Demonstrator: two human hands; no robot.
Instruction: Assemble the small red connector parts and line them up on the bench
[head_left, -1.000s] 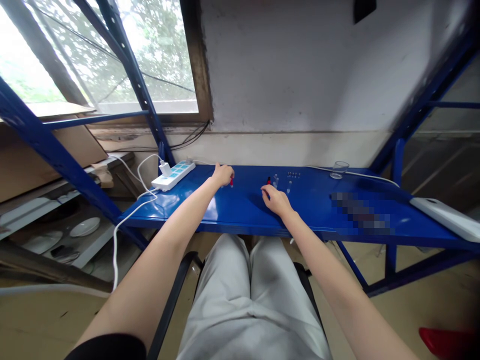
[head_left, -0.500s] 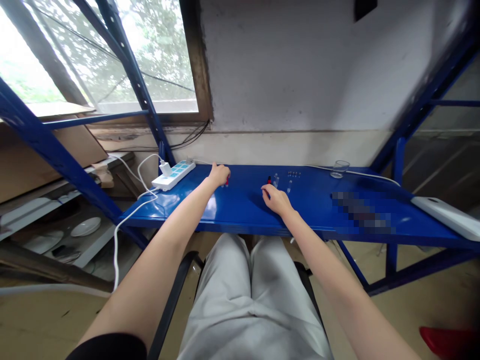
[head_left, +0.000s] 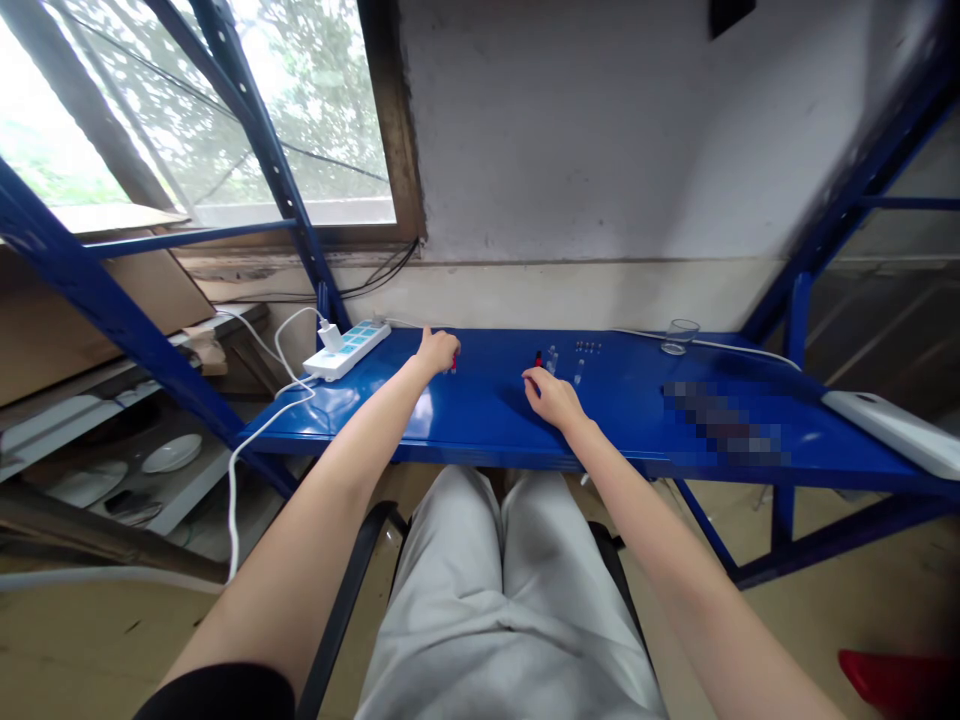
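Note:
At the left of the blue tabletop (head_left: 480, 430), my left hand (head_left: 437, 350) is closed, fingers pointing down. Below its fingertips shows a small red object (head_left: 454, 366) with clear bits beside it, partly covered by the hand. My right hand (head_left: 552, 397) rests low over the middle of the table, fingers curled together; anything in them is too small or hidden to make out. Just beyond it stand a small red-and-black piece (head_left: 538, 358) and small clear tubes (head_left: 553, 359). One more clear tube (head_left: 579, 371) is to their right. Behind lie several tiny metal pieces (head_left: 589, 347) in rows.
A white power strip (head_left: 349, 350) with a plugged-in cable lies at the table's left end. Toward the right back stands a clear glass (head_left: 679, 338). A blurred-out dark item (head_left: 724, 425) and a white flat device (head_left: 896, 433) lie on the right side. Blue posts frame both ends.

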